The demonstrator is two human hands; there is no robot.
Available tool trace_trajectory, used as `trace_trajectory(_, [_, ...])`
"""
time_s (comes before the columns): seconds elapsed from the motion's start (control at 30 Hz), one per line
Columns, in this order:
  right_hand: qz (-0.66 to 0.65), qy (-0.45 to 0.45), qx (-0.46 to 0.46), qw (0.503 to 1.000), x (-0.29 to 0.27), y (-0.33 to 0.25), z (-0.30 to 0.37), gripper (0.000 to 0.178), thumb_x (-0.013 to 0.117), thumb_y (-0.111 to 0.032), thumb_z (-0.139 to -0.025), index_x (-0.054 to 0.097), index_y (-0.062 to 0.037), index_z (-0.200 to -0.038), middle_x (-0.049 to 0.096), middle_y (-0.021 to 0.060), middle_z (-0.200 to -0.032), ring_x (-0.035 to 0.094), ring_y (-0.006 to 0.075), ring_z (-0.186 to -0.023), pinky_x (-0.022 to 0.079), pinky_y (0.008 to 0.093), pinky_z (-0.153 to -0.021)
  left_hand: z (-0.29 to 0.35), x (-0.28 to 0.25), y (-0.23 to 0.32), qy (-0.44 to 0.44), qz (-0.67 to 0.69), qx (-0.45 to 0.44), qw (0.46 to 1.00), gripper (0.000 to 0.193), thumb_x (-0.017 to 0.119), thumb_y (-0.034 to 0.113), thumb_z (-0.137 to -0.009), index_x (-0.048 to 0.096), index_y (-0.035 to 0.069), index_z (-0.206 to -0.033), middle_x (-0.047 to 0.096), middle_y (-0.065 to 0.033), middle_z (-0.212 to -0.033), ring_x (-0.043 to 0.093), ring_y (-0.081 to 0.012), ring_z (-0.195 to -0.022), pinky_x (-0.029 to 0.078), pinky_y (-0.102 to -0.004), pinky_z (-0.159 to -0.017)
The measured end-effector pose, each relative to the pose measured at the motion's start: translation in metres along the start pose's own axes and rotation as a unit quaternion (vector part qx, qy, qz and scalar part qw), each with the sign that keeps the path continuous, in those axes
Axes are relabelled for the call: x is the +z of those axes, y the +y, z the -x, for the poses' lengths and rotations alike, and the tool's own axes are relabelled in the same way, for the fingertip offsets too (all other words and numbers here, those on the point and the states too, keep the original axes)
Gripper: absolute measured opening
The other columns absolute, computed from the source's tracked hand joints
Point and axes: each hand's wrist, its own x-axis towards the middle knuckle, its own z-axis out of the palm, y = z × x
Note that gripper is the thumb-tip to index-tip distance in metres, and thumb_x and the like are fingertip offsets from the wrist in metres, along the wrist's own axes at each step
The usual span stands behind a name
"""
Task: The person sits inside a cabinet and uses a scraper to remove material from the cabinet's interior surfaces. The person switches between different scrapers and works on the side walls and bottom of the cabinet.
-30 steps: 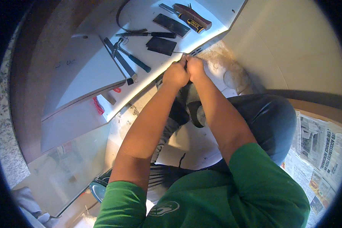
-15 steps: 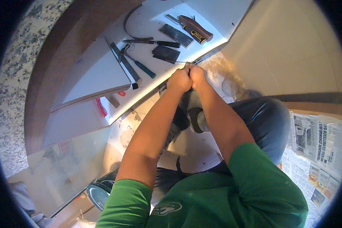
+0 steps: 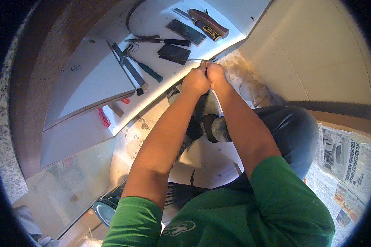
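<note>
My left hand (image 3: 196, 81) and my right hand (image 3: 216, 75) are closed side by side at the front edge of the white shelf (image 3: 175, 76). Their fingertips pinch together on something small that the fingers mostly hide. A thin, narrow strip (image 3: 195, 60) pokes out leftward from the fingertips, over the shelf edge. Closest to the hands lie dark flat sheets (image 3: 174, 54). Behind them are a black-handled file (image 3: 175, 42), a dark rectangular block (image 3: 186, 32), a chisel (image 3: 208, 30) with a black and yellow handle, and a brown wooden piece (image 3: 209, 23).
Left on the shelf rest a claw hammer (image 3: 150, 72), a long dark bar (image 3: 132, 68) and a curved strip (image 3: 129, 20). A red cord bundle (image 3: 104, 118) hangs lower left. A glass panel (image 3: 70, 185) stands left, a beige panel (image 3: 309, 53) right, and newspaper (image 3: 342, 160) lies lower right.
The view has shifted slightly, so the shelf and tools appear a little further left and up. My hands stay closed together at the shelf edge.
</note>
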Motion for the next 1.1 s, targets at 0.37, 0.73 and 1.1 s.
trace_trajectory(0.37, [0.01,-0.023,0.02,1.0,0.013,-0.009,0.009,0.022,0.053,-0.014,-0.102,0.066,0.003,-0.106,0.066,0.0133,-0.102,0.064,0.0248,-0.091,0.052,0.0403,-0.081,-0.006,0.003,-0.01,0.016,0.022,-0.005,1.0,0.063,0.057,0.037,-0.093,0.05,0.011,-0.15,0.069,-0.0295,-0.112,0.069,-0.0443,-0.102,0.054,-0.0514,-0.092])
trace_trajectory(0.73, [0.008,-0.018,0.013,1.0,-0.012,-0.018,0.002,0.026,0.052,-0.016,-0.104,0.066,0.0051,-0.109,0.067,0.0142,-0.105,0.063,0.0247,-0.093,0.054,0.0392,-0.083,-0.013,0.015,0.009,0.005,-0.002,0.025,1.0,0.065,0.055,0.026,-0.092,0.045,0.003,-0.151,0.07,-0.0306,-0.106,0.068,-0.0459,-0.098,0.054,-0.0531,-0.092])
trace_trajectory(1.1, [0.024,0.005,-0.004,1.0,0.004,-0.033,-0.009,0.022,0.054,-0.017,-0.102,0.066,0.0011,-0.099,0.066,0.013,-0.095,0.063,0.0257,-0.084,0.053,0.0423,-0.074,-0.026,-0.013,0.017,-0.038,-0.01,-0.001,0.999,0.056,0.048,0.033,-0.099,0.047,0.01,-0.149,0.067,-0.0262,-0.122,0.067,-0.0416,-0.112,0.054,-0.0503,-0.095])
